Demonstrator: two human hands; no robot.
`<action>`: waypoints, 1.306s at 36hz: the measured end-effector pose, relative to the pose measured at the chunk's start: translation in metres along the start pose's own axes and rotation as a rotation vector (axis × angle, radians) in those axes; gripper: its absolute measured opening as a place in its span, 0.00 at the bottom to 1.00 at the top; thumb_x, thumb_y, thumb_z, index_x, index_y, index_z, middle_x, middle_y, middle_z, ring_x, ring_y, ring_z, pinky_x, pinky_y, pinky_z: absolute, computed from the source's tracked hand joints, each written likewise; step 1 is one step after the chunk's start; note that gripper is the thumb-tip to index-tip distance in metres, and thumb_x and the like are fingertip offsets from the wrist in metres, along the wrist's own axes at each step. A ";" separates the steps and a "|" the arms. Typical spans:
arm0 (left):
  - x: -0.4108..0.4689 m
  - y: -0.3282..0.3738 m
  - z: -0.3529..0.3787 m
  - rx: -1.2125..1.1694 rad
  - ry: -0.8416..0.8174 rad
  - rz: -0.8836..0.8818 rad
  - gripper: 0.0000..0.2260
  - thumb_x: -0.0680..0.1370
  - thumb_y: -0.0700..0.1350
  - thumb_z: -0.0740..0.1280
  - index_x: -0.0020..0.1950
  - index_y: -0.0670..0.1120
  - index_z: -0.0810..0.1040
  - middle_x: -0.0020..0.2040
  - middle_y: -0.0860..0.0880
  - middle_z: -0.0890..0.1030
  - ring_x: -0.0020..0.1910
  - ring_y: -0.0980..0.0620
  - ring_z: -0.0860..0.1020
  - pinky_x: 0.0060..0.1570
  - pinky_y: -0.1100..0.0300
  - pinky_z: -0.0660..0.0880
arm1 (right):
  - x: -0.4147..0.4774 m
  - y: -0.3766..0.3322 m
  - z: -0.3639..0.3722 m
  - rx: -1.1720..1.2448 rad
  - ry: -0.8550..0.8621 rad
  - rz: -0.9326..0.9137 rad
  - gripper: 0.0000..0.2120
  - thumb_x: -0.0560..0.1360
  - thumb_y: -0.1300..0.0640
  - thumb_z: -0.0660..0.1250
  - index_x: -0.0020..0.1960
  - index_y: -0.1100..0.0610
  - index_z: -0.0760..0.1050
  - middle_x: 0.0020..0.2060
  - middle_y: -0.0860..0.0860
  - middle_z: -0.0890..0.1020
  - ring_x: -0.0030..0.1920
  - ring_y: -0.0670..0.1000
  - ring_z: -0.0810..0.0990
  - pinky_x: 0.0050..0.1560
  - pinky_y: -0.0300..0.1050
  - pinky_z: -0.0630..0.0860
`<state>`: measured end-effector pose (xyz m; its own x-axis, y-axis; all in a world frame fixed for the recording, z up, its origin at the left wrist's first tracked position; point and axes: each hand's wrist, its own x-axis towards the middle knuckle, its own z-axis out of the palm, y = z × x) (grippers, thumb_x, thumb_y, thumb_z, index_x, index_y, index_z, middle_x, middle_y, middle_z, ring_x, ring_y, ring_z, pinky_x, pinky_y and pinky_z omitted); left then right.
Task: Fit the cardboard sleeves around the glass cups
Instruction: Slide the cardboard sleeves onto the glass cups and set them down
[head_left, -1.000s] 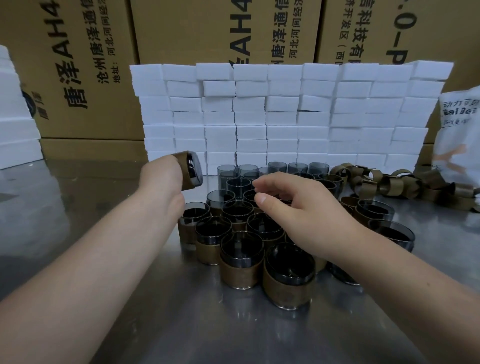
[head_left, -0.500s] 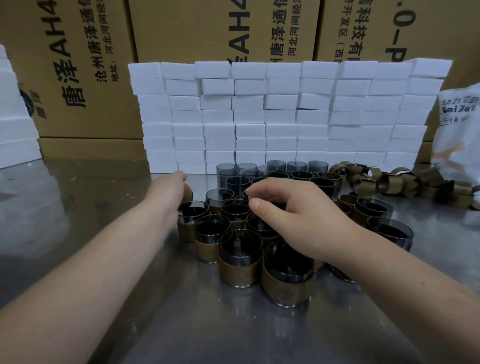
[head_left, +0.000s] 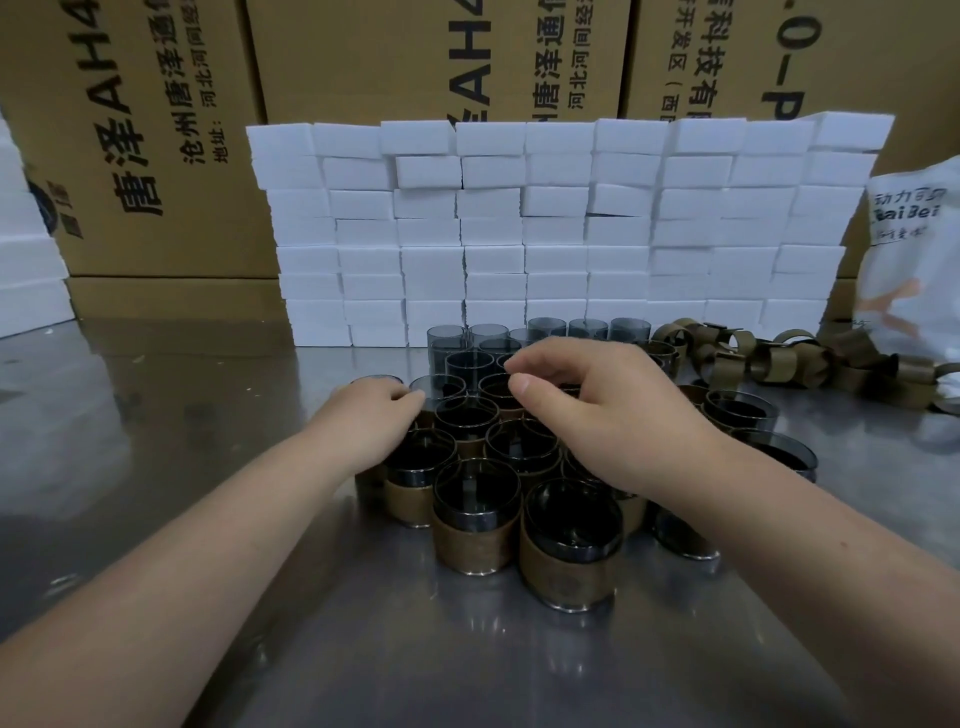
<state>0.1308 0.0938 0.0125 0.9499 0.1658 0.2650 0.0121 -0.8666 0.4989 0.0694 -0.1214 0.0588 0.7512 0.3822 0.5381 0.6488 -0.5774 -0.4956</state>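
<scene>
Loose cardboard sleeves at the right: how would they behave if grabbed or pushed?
The sleeves look like thin open rings, so probably light and easily squashed. Heaped and overlapping, one may drag neighbours along. On the shiny metal table they would likely slide.

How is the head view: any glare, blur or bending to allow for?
Head view: soft glare patches on the steel table, brightest at far left; wide-angle bending tilts the boxes outward; cups, left hand and right hand show no motion blur; cup insides read dark.

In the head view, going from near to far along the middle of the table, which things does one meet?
sleeved cups → bare glass cups → wall of white blocks → cardboard boxes
</scene>
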 end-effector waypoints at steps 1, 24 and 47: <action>0.000 0.000 0.000 -0.028 -0.003 0.010 0.15 0.78 0.53 0.57 0.48 0.45 0.79 0.47 0.47 0.80 0.45 0.49 0.75 0.41 0.58 0.69 | 0.001 0.001 -0.002 -0.004 0.020 0.007 0.15 0.72 0.44 0.59 0.53 0.46 0.79 0.39 0.34 0.78 0.48 0.38 0.78 0.50 0.38 0.74; -0.005 0.003 -0.002 0.215 -0.304 0.185 0.25 0.78 0.63 0.47 0.74 0.59 0.56 0.76 0.57 0.55 0.75 0.51 0.50 0.73 0.48 0.47 | 0.006 0.157 -0.074 -0.136 0.478 0.675 0.13 0.75 0.54 0.57 0.51 0.59 0.78 0.42 0.58 0.80 0.46 0.61 0.77 0.49 0.54 0.74; -0.003 0.012 0.009 -0.325 -0.044 0.076 0.13 0.79 0.54 0.51 0.54 0.56 0.74 0.53 0.53 0.73 0.54 0.54 0.68 0.47 0.65 0.64 | -0.027 0.229 -0.062 -0.201 0.275 0.749 0.19 0.78 0.61 0.60 0.69 0.58 0.69 0.65 0.61 0.73 0.63 0.61 0.72 0.58 0.51 0.68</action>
<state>0.1307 0.0787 0.0098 0.9571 0.0798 0.2786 -0.1524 -0.6791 0.7181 0.1906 -0.3083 -0.0270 0.9029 -0.3309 0.2744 -0.0658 -0.7372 -0.6725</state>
